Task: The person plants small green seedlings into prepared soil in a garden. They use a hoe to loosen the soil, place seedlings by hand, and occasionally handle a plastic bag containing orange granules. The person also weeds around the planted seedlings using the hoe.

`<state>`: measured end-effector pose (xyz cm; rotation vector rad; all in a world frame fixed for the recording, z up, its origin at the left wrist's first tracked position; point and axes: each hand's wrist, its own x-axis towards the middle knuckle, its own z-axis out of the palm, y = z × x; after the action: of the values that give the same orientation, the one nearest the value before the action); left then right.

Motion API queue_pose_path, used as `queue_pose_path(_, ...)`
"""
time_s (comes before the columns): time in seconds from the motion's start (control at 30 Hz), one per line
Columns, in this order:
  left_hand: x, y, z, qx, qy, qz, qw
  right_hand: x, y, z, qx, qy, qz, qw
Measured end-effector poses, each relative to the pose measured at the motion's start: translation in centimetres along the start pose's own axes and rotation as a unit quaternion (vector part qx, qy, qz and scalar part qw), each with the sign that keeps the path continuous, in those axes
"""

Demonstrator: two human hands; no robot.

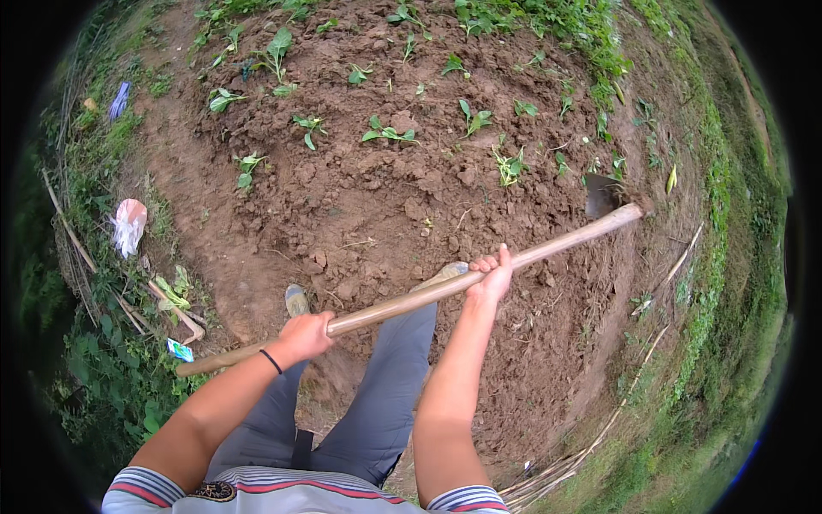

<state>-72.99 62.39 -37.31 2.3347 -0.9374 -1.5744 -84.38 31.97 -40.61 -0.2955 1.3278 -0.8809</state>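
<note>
A hoe with a long wooden handle (404, 303) slants across in front of my body, its metal blade (603, 196) up at the right. My left hand (307, 335) wraps the handle towards its butt end, which sticks out past my left wrist. Further along, my right hand (491, 273) grips the same handle, with the thumb lying along the top. The blade is over the right edge of the dug brown soil (398, 212), close to some small leafy plants; whether it touches the ground I cannot tell.
Several leafy seedlings (388, 132) stand in the soil ahead. To the left lie a plastic bag (130, 232), a blue-purple item (119, 101), a bent wooden stick (183, 315) and a small bright packet (180, 350). Dry stalks (603, 430) line the right side. My shoes (296, 300) stand on the soil.
</note>
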Motion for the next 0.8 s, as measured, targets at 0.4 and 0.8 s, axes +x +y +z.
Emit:
queue_pose_path(0.4,-17.0,-9.7,0.6,0.083,-0.057,-0.121,0.988,-9.6,16.1,-6.5,0.034,-0.002,0.313,0.949)
queue_pose_path(0.8,-21.0,-20.8,1.6,0.202,0.0,-0.031,0.979,-14.7,20.8,-9.3,0.01,0.112,0.341,0.933)
